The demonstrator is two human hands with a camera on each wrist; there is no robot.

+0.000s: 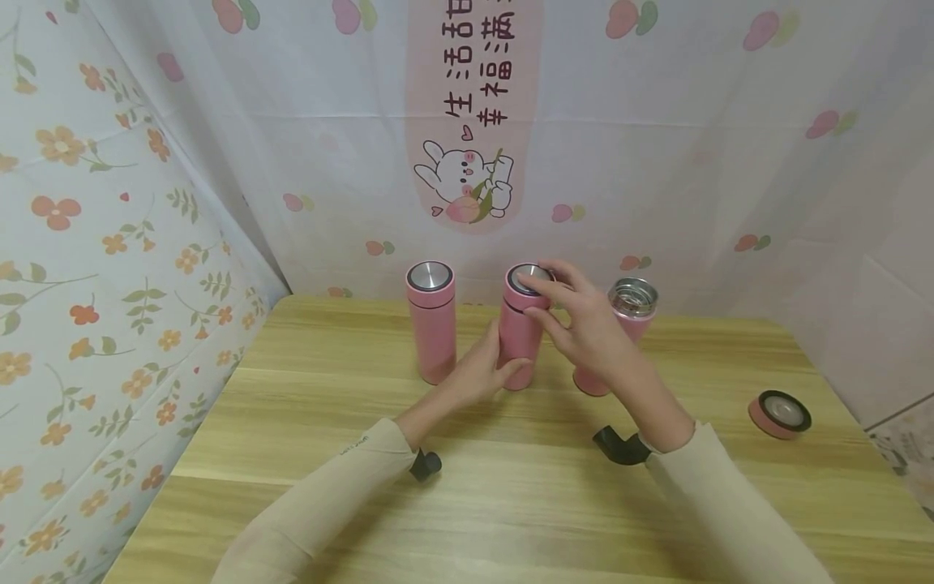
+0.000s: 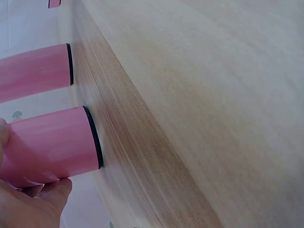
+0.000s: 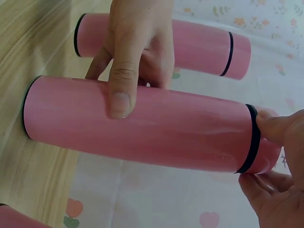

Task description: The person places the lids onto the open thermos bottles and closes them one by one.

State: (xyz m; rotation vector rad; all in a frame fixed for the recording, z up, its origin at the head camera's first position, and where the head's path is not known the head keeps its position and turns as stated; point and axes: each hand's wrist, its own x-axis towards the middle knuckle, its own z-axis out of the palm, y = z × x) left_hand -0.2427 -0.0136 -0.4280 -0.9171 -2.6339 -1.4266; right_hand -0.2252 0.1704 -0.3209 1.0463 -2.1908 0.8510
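Note:
A pink thermos bottle (image 1: 520,345) with a steel-topped lid stands upright on the table between my hands. My left hand (image 1: 477,369) grips its body from the left, and in the right wrist view the thumb (image 3: 122,88) lies across the pink side. With fingers and thumb, my right hand (image 1: 584,320) holds the lid (image 1: 514,298) at the top. A dark ring (image 3: 250,137) runs between lid and body. Left of it stands a second capped pink bottle (image 1: 435,341). On the right, a third bottle (image 1: 633,324) has its steel mouth uncovered, partly hidden by my right arm.
A loose pink lid (image 1: 779,415) with a dark rim lies on the wooden table (image 1: 496,503) at the right. White patterned cloth (image 1: 350,178) hangs behind the bottles, and a floral cloth (image 1: 95,324) hangs at the left. Black pieces (image 1: 622,446) show at both wrists.

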